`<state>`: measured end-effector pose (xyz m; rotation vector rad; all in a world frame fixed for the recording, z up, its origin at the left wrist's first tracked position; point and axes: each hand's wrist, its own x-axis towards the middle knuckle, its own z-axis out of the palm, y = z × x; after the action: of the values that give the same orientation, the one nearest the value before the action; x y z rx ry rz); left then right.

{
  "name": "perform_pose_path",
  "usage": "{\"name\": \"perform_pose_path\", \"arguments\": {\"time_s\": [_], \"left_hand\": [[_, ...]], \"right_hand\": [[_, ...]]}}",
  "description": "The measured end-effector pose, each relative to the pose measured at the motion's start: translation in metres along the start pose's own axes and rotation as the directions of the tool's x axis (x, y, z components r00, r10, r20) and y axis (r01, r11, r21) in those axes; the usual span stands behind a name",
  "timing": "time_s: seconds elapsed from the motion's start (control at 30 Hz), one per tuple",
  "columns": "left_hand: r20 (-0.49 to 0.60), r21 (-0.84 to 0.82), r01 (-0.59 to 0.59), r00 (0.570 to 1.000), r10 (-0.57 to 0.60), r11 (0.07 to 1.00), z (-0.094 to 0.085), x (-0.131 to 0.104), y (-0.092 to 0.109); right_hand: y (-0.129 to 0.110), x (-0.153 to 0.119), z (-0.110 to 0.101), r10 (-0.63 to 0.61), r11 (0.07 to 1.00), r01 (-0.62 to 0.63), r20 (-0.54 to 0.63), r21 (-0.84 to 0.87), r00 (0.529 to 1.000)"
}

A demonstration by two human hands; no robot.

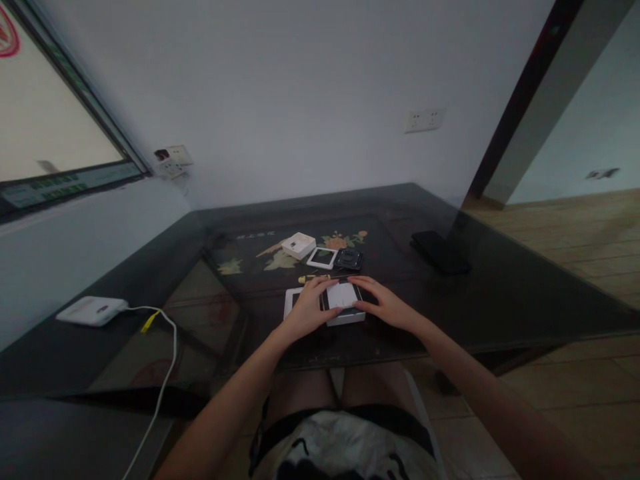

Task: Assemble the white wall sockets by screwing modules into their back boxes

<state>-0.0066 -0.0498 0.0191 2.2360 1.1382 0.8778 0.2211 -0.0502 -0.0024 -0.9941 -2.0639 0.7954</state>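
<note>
A small white box [346,319] sits near the table's front edge, topped by a smooth white panel [343,295] with dark strips along its sides. My left hand [311,308] curves round the left side, thumb and fingers against the panel. From the right, my right hand [381,303] grips the opposite side in the same way. Partly covered by my left hand is a white frame with a dark middle [289,301]. Just beyond my fingers lies a yellow-handled tool [306,279], perhaps a screwdriver.
Farther back are an open white box [299,245], a white square frame [322,257] and a black square plate [349,259]. A black flat object [440,252] lies at right. At left, a white device [93,311] trails a white cable [173,353] over the table edge [150,387].
</note>
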Motion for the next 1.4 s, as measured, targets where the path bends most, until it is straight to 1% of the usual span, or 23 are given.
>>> {"name": "perform_pose_path", "arguments": {"time_s": [0.2, 0.43, 0.63, 0.8, 1.03, 1.27, 1.4], "left_hand": [[-0.013, -0.039, 0.014, 1.0, -0.014, 0.999, 0.001, 0.0, -0.001], [-0.088, -0.067, 0.031, 0.995, -0.037, 0.997, 0.007, 0.001, -0.006], [-0.122, -0.068, 0.051, 0.991, -0.059, 0.996, 0.01, 0.001, -0.003], [-0.164, -0.053, 0.068, 0.984, -0.076, 0.996, 0.012, 0.002, -0.001], [-0.159, -0.066, 0.066, 0.984, -0.076, 0.996, 0.01, 0.004, 0.001], [-0.133, -0.001, 0.051, 0.99, -0.051, 0.999, 0.011, 0.004, -0.003], [-0.149, 0.045, 0.021, 0.989, -0.014, 0.999, 0.014, 0.003, -0.006]], "right_hand": [[-0.001, 0.0, -0.001, -0.002, 1.0, 0.002, 0.0, -0.004, 1.0], [0.0, 0.0, 0.0, -0.014, 1.0, 0.014, -0.009, 0.0, 1.0], [0.001, 0.0, 0.0, -0.002, 1.0, 0.002, 0.001, -0.004, 1.0], [0.003, 0.0, 0.001, -0.022, 1.0, 0.022, -0.02, -0.001, 1.0], [0.002, 0.0, 0.001, -0.012, 1.0, 0.012, -0.009, -0.007, 1.0], [0.001, 0.0, 0.002, -0.011, 1.0, 0.011, -0.02, -0.005, 1.0], [0.002, 0.0, 0.002, -0.013, 1.0, 0.013, -0.022, -0.008, 1.0]]}}
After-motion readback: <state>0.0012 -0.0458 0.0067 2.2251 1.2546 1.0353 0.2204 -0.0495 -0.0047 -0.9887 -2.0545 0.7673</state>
